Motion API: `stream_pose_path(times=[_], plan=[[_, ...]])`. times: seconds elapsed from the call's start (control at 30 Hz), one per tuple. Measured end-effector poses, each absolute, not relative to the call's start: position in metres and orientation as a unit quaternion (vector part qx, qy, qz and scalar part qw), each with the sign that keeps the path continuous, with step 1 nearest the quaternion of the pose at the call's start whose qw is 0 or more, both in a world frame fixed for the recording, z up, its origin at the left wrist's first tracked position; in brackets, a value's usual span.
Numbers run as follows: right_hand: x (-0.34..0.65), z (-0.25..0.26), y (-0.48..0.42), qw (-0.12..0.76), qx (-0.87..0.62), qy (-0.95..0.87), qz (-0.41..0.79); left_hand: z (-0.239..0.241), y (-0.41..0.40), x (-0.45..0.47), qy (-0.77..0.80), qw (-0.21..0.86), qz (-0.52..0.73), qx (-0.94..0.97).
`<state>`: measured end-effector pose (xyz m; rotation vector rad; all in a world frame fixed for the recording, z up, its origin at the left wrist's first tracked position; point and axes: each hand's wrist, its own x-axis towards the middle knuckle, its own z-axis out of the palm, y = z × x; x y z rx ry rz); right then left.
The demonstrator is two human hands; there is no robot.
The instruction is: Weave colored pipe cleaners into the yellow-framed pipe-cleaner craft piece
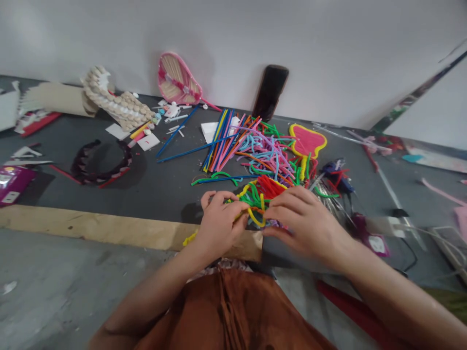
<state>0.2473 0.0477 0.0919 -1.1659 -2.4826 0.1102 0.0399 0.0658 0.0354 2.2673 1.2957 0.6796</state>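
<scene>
My left hand and my right hand meet over a small tangle of pipe cleaners in yellow, green and red, near the front of a dark mat. Both hands have their fingers pinched on strands of this tangle; a yellow pipe cleaner loops between them. A yellow end sticks out below my left wrist. Just behind lies a big loose pile of coloured pipe cleaners.
A phone leans on the wall. A pink racket-shaped craft, a pink and yellow heart shape, a shell-covered piece, a dark headband, paper scraps and a wooden plank are around. Cables lie at right.
</scene>
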Motion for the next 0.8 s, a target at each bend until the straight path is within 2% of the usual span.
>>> stream_pose_path(times=[0.13, 0.33, 0.4, 0.67, 0.8], plan=[[0.269, 0.103, 0.074, 0.234, -0.453, -0.843, 0.169, 0.038, 0.065, 0.037, 0.451, 0.230, 0.233, 0.830], [0.267, 0.101, 0.096, 0.067, -0.446, -0.834, 0.319, 0.041, 0.062, 0.034, 0.405, 0.230, 0.215, 0.858], [0.260, 0.099, 0.098, 0.037, -0.427, -0.828, 0.363, 0.042, 0.062, 0.033, 0.393, 0.238, 0.202, 0.865], [0.237, 0.102, 0.110, 0.049, -0.367, -0.838, 0.400, 0.051, 0.065, 0.031, 0.343, 0.288, 0.158, 0.880], [0.232, 0.097, 0.117, 0.087, -0.357, -0.839, 0.400, 0.056, 0.065, 0.032, 0.334, 0.309, 0.153, 0.877]])
